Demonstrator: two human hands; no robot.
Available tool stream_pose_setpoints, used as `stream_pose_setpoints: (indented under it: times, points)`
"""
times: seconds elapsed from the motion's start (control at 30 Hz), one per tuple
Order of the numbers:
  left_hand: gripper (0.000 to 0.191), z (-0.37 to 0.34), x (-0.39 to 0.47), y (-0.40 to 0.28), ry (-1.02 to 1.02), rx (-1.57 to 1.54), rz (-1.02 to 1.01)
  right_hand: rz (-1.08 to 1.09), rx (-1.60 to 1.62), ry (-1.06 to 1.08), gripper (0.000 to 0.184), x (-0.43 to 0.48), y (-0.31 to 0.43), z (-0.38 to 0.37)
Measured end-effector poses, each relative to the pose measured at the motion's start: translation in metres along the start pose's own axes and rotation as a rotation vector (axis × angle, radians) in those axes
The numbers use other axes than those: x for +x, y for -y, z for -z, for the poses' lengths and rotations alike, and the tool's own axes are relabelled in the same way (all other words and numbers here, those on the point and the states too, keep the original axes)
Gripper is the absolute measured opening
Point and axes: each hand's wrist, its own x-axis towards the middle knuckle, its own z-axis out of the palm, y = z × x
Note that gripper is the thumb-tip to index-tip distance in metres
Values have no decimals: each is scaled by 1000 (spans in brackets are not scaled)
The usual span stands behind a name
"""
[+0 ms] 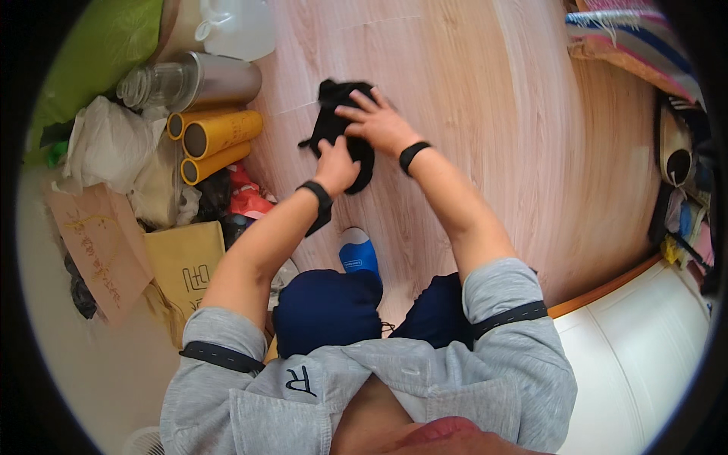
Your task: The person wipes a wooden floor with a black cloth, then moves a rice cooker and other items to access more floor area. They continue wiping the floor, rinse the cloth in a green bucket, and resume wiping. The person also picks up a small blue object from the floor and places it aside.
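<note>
A black cloth item (341, 114), crumpled with a thin strap or tip at its left side, lies on the wood-patterned floor before me. My right hand (378, 125) rests on its upper right part, fingers spread over the fabric. Lower down, my left hand (336, 168) touches the cloth with its forefinger extended. Its other fingers are curled, and blur hides whether they pinch the fabric. A rounded black end of the cloth (362, 176) shows just right of my left hand.
Along the left stand yellow tubes (227, 131), a silver canister (227, 81), a glass jar (153, 85), a plastic jug (242, 34), white plastic bags (114, 142) and a kraft paper bag (187, 256). A striped textile (631, 45) and shoes (675, 142) lie at right. My blue-socked foot (359, 253) is below.
</note>
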Motion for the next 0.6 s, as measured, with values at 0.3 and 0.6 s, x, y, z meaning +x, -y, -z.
stream_pose_setpoints:
  times: [0.3, 0.6]
  points:
    - [78, -37, 83, -188, 124, 506, -391, -689, -63, -178, 66, -153, -138, 39]
    - [80, -144, 48, -299, 107, 650, -704, -1002, -55, -355, 70, -345, -149, 19]
